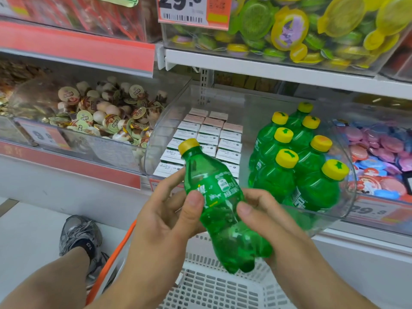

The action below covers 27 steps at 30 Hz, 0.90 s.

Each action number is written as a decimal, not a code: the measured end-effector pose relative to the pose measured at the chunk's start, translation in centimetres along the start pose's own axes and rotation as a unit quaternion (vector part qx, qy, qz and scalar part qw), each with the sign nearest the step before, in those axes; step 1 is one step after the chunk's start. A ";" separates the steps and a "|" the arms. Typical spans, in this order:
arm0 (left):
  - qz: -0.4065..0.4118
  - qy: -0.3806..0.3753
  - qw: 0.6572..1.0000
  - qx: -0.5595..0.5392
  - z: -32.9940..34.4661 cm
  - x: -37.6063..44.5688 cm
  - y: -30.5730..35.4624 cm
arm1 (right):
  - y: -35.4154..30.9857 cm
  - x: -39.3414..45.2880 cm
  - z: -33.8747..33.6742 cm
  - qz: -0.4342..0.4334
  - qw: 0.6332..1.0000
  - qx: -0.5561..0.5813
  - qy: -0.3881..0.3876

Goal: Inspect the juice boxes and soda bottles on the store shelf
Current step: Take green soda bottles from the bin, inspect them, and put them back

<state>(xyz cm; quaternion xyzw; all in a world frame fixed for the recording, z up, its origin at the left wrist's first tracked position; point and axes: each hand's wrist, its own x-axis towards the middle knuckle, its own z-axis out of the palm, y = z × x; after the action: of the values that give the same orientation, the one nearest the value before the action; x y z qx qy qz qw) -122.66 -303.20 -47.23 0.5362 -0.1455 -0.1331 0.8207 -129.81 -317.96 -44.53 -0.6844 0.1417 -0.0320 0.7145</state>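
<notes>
Both of my hands hold one small green soda bottle [219, 204] with a yellow cap, tilted with the cap up and to the left, in front of the shelf. My left hand [165, 215] grips its labelled middle, thumb on the front. My right hand [269, 221] cradles its lower half and base. Behind it a clear curved bin [245, 103] holds rows of white juice boxes [207, 139] on its left side and several upright green soda bottles [296, 161] with yellow caps on its right.
A white perforated basket [214, 286] with an orange rim sits below my hands. Bins of jelly cups [107, 114] lie to the left, pink and blue cups [379, 161] to the right, yellow-green cups on the shelf above. My shoe [80, 235] stands on the floor at left.
</notes>
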 end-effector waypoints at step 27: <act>0.023 -0.063 0.988 0.140 -1.2 1.0 1.4 | 1.0 -0.5 1.6 -0.051 0.998 -0.024 0.021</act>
<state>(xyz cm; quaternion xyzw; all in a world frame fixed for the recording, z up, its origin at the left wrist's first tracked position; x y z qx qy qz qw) -121.16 -302.05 -46.28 0.6329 -0.2265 -0.1258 0.7296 -130.08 -316.24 -45.39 -0.7069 0.1222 -0.0794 0.6921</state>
